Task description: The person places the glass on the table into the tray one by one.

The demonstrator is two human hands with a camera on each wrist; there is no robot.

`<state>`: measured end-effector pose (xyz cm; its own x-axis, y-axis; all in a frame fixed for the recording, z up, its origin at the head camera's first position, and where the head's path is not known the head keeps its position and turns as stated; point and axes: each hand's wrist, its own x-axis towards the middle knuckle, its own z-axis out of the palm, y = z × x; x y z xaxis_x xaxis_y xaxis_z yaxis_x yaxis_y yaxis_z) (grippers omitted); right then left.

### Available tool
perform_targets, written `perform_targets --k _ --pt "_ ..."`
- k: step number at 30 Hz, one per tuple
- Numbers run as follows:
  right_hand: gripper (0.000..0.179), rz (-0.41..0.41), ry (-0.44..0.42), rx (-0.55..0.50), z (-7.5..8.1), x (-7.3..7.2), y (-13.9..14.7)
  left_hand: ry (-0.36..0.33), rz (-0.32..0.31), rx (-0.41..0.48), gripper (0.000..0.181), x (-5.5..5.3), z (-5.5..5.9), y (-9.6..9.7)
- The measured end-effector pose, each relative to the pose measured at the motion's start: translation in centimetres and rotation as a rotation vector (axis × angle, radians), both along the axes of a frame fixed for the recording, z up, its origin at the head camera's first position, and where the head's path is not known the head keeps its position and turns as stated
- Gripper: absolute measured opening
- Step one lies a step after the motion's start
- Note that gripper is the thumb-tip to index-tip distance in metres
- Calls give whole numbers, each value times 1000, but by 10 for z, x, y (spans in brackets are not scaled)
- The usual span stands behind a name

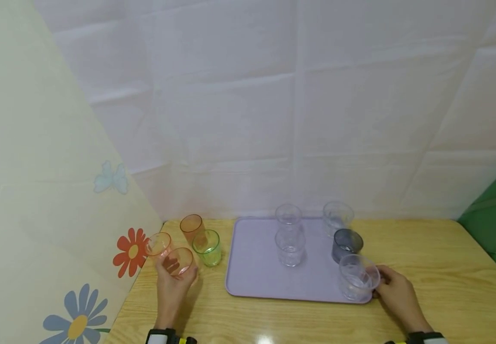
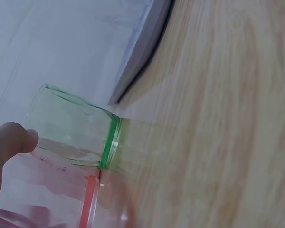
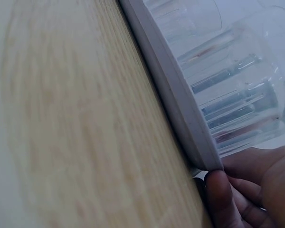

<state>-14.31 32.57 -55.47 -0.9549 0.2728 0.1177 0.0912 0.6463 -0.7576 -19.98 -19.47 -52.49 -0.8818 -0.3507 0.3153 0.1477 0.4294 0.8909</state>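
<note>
pink glass (image 1: 182, 262) gripped, lilac tray (image 1: 252, 272) pinched

at the left end of the wooden bench (image 1: 437, 258), the pink glass is gripped by the left hand (image 1: 172, 289), thumb and fingers curled round it; it is flanked by a green glass (image 1: 207, 251) and a second pink glass (image 1: 158, 243), and whether it is lifted cannot be told. the near right corner of the tray appears to be pinched by the right hand (image 1: 400, 296), thumb and fingers nearly together, beside a clear glass (image 1: 354, 284). the step in hand is judged to be the gripping of the glass while the tray is steadied; for the next move, the green glass should be cleared and the tray kept level.
</note>
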Motion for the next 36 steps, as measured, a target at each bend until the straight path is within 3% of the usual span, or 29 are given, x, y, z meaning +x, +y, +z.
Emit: perform_targets --k 12,19,26,36 --pt "25 -15 18 7 0 2 0 47 -110 43 85 8 11 17" --pt "23 -18 13 17 1 2 -1 44 -115 -9 86 10 19 25" --pt "32 -20 -84 -40 6 -1 -1 38 -124 -55 91 11 21 27" --pt "29 -26 -50 -12 4 0 -2 18 -175 12 86 15 24 33"
